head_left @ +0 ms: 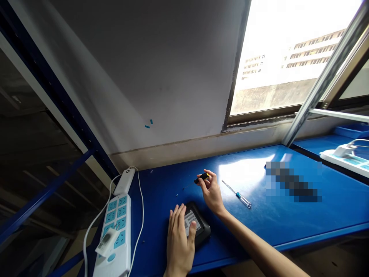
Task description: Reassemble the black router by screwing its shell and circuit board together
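My left hand lies with fingers stretched over a black box-shaped device, which has a white printed label on its upper face. The fingers and thumb cover part of the device's left side. Beyond it, my right hand grips a screwdriver by its black and yellow handle. The thin shaft points left and down, its tip just above or on the table; I cannot tell which. Right of that hand lies a second screwdriver with a clear blue handle. A tiny light-coloured piece rests near the device.
A white power strip with a plug and cable stands at the left edge of the blue table. A pixelated dark object lies to the right. Another power strip and a blue tray are farther right, past a metal post.
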The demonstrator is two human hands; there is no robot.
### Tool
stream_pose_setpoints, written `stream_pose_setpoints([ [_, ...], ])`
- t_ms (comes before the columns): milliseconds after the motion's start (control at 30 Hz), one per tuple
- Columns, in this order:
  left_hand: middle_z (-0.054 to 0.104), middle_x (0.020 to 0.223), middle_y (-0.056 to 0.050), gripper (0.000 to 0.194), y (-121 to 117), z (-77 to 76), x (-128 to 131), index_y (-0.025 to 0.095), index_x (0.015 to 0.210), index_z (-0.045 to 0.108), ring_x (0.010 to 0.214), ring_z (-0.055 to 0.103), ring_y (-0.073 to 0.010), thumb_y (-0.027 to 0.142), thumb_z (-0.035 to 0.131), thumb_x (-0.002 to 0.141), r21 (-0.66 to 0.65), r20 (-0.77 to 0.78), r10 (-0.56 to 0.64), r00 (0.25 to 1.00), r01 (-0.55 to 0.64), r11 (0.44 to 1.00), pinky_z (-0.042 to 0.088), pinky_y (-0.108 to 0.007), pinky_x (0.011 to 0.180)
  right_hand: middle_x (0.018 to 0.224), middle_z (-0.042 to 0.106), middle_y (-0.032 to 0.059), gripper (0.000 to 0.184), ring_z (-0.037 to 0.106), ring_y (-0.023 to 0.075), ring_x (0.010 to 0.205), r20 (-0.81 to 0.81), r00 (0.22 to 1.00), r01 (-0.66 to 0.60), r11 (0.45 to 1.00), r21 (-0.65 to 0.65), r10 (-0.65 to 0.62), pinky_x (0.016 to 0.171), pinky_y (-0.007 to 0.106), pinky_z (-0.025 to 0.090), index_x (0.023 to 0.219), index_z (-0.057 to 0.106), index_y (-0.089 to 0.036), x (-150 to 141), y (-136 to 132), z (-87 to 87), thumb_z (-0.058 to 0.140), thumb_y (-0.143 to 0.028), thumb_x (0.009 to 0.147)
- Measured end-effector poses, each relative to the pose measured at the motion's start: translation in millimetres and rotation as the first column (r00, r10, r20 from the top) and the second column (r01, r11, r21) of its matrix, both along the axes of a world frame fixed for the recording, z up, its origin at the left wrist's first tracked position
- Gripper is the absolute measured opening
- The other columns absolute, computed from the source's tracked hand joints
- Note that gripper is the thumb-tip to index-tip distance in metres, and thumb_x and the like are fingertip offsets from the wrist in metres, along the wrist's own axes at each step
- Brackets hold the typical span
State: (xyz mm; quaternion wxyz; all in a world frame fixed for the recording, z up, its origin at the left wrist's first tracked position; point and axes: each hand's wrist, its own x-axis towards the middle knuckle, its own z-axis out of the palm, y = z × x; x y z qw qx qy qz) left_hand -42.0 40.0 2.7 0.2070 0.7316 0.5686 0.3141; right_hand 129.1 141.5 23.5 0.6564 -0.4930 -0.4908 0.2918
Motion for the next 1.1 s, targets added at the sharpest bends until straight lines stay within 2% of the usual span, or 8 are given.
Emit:
stream_pose_setpoints([
  [133,0.055,0.145,-0.008,0.041,-3,-2.0,-4,0.025,0.138,0.05,0.142,0.041,-0.0267,0.041,0.039,0.102,0.134,0.075,0.056,0.996,-0.066,0.989,0.036,-0.059,0.117,0.107,0.071,0.0085,0.049,0.074,0.0223,0.087,-0.073,0.997,-0.034,0.999,-0.005,0.033,0.082,0.042,0.062,0.126,0.044,-0.025,5,-18,9.7,0.063,-0.053,0.091],
  [267,0.063,0.133,-0.01,0.034,-5,-4.2,-5,0.023,0.128,0.056,0.13,0.053,-0.0283,0.038,0.048,0.099,0.287,0.043,0.085,0.995,-0.094,0.953,0.044,-0.059,0.11,0.102,0.072,0.0066,0.049,0.074,0.0222,0.084,-0.15,0.988,-0.037,0.998,-0.056,0.028,0.078,0.041,0.063,0.128,0.044,-0.025,26,-52,18.7,0.064,-0.05,0.091],
  [400,0.064,0.129,-0.01,0.034,-6,-3.1,-3,0.022,0.124,0.057,0.128,0.053,-0.0303,0.035,0.058,0.094,0.399,-0.076,0.066,0.995,-0.03,0.917,0.046,-0.059,0.107,0.099,0.073,0.0076,0.052,0.074,0.0237,0.079,-0.188,0.982,-0.041,0.989,-0.143,0.014,0.076,0.043,0.062,0.127,0.046,-0.022,47,-88,17.0,0.065,-0.053,0.089],
  [500,0.064,0.13,-0.009,0.033,-8,0.2,-2,0.022,0.121,0.059,0.13,0.051,-0.0315,0.034,0.061,0.091,0.456,-0.154,0.035,0.987,0.039,0.889,0.047,-0.058,0.106,0.1,0.073,0.0082,0.053,0.074,0.0245,0.078,-0.204,0.979,-0.026,0.982,-0.188,-0.013,0.076,0.044,0.062,0.127,0.046,-0.023,55,-104,12.0,0.064,-0.054,0.089],
  [667,0.065,0.126,-0.009,0.03,-9,6.2,-1,0.022,0.117,0.061,0.128,0.054,-0.0316,0.035,0.063,0.09,0.488,-0.222,-0.003,0.975,0.114,0.866,0.049,-0.056,0.104,0.102,0.073,0.0086,0.052,0.074,0.0248,0.08,-0.216,0.976,-0.031,0.983,-0.181,-0.009,0.077,0.045,0.061,0.127,0.046,-0.023,56,-112,10.6,0.065,-0.053,0.089],
  [833,0.067,0.124,-0.009,0.027,-9,8.4,0,0.022,0.115,0.061,0.125,0.055,-0.0312,0.035,0.062,0.091,0.49,-0.22,-0.028,0.975,0.135,0.861,0.05,-0.057,0.103,0.101,0.072,0.0087,0.051,0.074,0.0247,0.078,-0.245,0.969,-0.053,0.983,-0.175,0.009,0.076,0.046,0.062,0.125,0.046,-0.022,53,-114,15.9,0.065,-0.053,0.088],
  [1100,0.067,0.123,-0.008,0.024,-10,8.0,-1,0.023,0.111,0.064,0.124,0.056,-0.03,0.035,0.062,0.09,0.436,-0.199,-0.038,0.979,0.123,0.891,0.05,-0.055,0.104,0.101,0.072,0.0092,0.052,0.074,0.0253,0.078,-0.229,0.973,-0.046,0.985,-0.169,0.006,0.076,0.046,0.063,0.125,0.047,-0.022,54,-115,12.4,0.064,-0.055,0.089],
])
